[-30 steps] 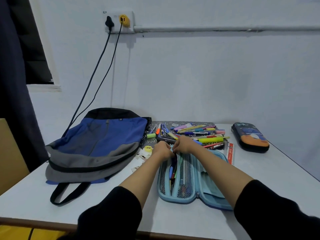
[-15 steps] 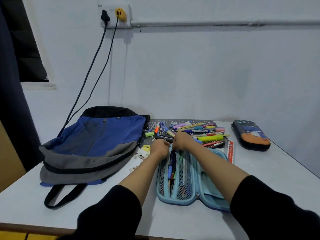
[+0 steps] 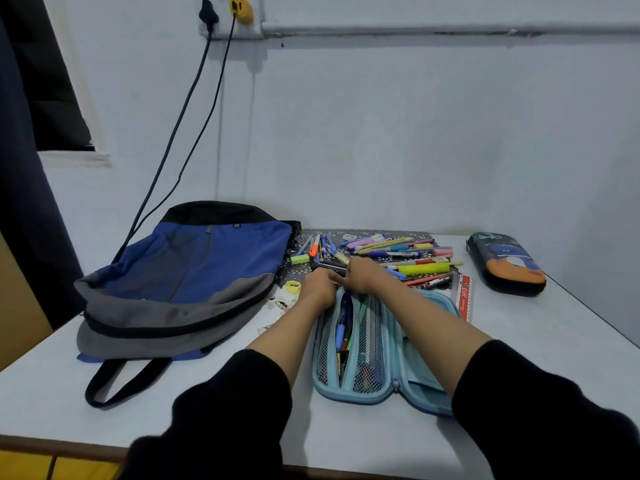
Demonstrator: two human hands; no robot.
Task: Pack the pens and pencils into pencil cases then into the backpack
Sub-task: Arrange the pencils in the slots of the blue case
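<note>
A light blue pencil case (image 3: 398, 344) lies open in front of me, with several pens in its mesh pockets. My left hand (image 3: 320, 285) and my right hand (image 3: 363, 274) meet at its far end, fingers curled and gripping the top of the mesh pocket; the fingertips are hidden. Just beyond my hands, a pile of loose pens, pencils and highlighters (image 3: 398, 254) lies on a dark patterned mat. A blue and grey backpack (image 3: 194, 271) lies flat at the left. A dark pencil case (image 3: 505, 265) with an orange print sits zipped at the far right.
A red ruler (image 3: 464, 299) lies right of the blue case. A green eraser (image 3: 300, 259), a yellow round item (image 3: 292, 286) and small stickers (image 3: 282, 303) lie between backpack and case. Two cables (image 3: 194, 109) hang from the wall socket behind the backpack. The table's front edge (image 3: 69, 441) is near me.
Both hands stay together at the far end of the blue case with only small finger movement. The view has shifted slightly.
</note>
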